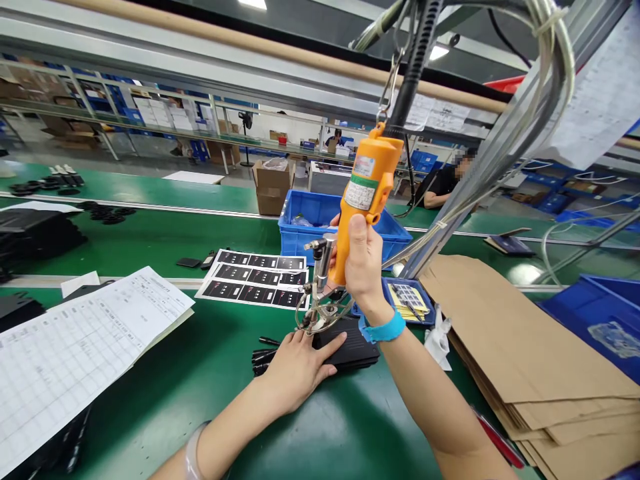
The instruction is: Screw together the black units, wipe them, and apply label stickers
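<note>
My right hand (pixel 364 263) is wrapped round an orange electric screwdriver (pixel 367 180) that hangs from a hook and a black cable. A metal screw-feeding head (pixel 320 287) with thin tubes sits at the tool's lower end, over a black flat device (pixel 350 347) on the green bench. Fingers spread, my left hand (pixel 297 367) lies on the near left part of that device. Black antenna-like rods (pixel 263 360) stick out from its left side. The tool's tip is hidden behind tubes and fingers.
Sheets of black labels (pixel 255 277) lie beyond the device, before a blue bin (pixel 310 227). Flattened cardboard (pixel 530 353) is stacked at right near a slanted metal post (pixel 465 167). Written paper sheets (pixel 100 360) jut in from the left. A person (pixel 445 183) sits farther back.
</note>
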`<state>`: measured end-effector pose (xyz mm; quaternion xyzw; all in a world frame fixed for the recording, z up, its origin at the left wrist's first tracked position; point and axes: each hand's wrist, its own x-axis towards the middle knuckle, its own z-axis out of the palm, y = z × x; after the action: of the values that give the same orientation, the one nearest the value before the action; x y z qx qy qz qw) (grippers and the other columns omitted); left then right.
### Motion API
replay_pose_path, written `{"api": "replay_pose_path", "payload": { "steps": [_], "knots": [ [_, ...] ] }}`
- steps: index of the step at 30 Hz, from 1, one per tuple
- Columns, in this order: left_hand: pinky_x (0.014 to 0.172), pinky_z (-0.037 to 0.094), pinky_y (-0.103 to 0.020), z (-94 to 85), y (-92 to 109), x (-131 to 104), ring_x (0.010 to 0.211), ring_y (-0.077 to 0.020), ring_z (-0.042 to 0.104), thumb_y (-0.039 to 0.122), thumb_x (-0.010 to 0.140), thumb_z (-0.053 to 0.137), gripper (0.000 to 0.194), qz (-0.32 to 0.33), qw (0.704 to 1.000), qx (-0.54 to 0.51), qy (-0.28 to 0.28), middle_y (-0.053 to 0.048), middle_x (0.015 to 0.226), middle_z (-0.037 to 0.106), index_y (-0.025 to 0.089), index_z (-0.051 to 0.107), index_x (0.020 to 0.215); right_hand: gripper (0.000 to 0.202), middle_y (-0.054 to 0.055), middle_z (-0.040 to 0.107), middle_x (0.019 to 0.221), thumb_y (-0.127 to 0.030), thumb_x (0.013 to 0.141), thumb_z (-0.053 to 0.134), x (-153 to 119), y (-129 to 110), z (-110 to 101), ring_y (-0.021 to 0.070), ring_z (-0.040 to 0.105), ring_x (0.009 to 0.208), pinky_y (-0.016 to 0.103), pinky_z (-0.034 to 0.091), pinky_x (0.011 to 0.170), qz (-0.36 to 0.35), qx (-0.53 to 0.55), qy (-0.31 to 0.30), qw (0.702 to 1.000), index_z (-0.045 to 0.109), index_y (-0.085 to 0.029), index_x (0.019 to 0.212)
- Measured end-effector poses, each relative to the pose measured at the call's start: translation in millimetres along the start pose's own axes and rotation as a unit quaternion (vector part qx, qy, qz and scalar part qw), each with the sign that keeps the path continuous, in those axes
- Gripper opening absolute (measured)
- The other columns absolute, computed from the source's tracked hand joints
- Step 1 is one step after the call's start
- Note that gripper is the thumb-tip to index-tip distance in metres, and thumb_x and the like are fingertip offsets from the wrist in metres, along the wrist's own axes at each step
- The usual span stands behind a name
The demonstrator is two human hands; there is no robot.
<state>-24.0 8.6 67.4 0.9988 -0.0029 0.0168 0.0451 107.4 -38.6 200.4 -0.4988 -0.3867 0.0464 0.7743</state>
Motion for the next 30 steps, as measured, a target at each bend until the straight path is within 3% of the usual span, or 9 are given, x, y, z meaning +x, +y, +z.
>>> {"api": "replay_pose_path", "payload": {
  "steps": [12, 17, 21, 24, 26, 30],
  "knots": [
    [0.091, 0.049, -0.053, -2.6, 2.7, 2.9, 0.118, -0.0399, 0.058, 0.046, 0.095, 0.049, 0.06, -0.017, 0.999, -0.02, -0.024, -0.022, 0.132, 0.056, 0.04, 0.027, 0.151, 0.039, -0.005, 0.052, 0.053, -0.06, 0.09, 0.052, -16.1, 8.4, -2.7, 0.0099, 0.047, 0.039, 0.024, 0.041, 0.038, -0.05, 0.033, 0.004, 0.998, 0.061, -0.022, 0.09],
    [0.09, 0.049, -0.056, -4.0, 0.1, -2.3, 0.115, -0.0403, 0.057, 0.046, 0.097, 0.043, 0.059, 0.001, 0.999, -0.032, -0.009, -0.021, 0.127, 0.057, 0.035, 0.025, 0.152, 0.042, -0.004, 0.051, 0.055, -0.062, 0.09, 0.05, -17.6, -18.4, -12.9, 0.0102, 0.048, 0.041, 0.024, 0.043, 0.039, -0.073, 0.023, 0.031, 0.997, 0.064, -0.023, 0.094],
    [0.096, 0.048, -0.054, -5.4, -9.5, -1.8, 0.121, -0.037, 0.052, 0.041, 0.095, 0.052, 0.056, 0.035, 0.993, -0.104, 0.03, -0.018, 0.138, 0.047, 0.029, 0.038, 0.148, 0.047, 0.0, 0.06, 0.073, -0.062, 0.094, 0.04, -4.0, -64.0, -19.5, 0.0086, 0.053, 0.049, 0.023, 0.045, 0.044, -0.109, -0.004, 0.064, 0.992, 0.066, -0.023, 0.098],
    [0.099, 0.047, -0.049, -2.1, -15.7, 3.8, 0.122, -0.0341, 0.05, 0.041, 0.085, 0.069, 0.052, 0.049, 0.982, -0.162, 0.089, -0.014, 0.134, 0.05, 0.026, 0.055, 0.133, 0.044, 0.002, 0.063, 0.095, -0.057, 0.097, 0.036, 0.7, -82.0, -20.8, 0.0077, 0.057, 0.057, 0.023, 0.045, 0.048, -0.142, -0.019, 0.063, 0.988, 0.065, -0.024, 0.098],
    [0.096, 0.05, -0.049, 1.4, -17.6, 7.1, 0.117, -0.0342, 0.053, 0.042, 0.078, 0.076, 0.049, 0.043, 0.976, -0.18, 0.119, -0.014, 0.126, 0.053, 0.024, 0.063, 0.122, 0.043, 0.002, 0.064, 0.096, -0.058, 0.097, 0.036, -3.4, -80.2, -21.0, 0.009, 0.058, 0.058, 0.024, 0.044, 0.047, -0.132, -0.04, 0.061, 0.989, 0.063, -0.026, 0.1],
    [0.084, 0.054, -0.047, 6.7, -17.2, 8.6, 0.101, -0.0311, 0.058, 0.041, 0.074, 0.079, 0.048, 0.031, 0.968, -0.199, 0.152, -0.012, 0.111, 0.056, 0.021, 0.065, 0.116, 0.046, -0.001, 0.058, 0.068, -0.064, 0.094, 0.036, -21.7, -56.7, -21.6, 0.0105, 0.051, 0.046, 0.026, 0.043, 0.042, -0.054, -0.06, 0.028, 0.996, 0.063, -0.028, 0.102]
  ]
}}
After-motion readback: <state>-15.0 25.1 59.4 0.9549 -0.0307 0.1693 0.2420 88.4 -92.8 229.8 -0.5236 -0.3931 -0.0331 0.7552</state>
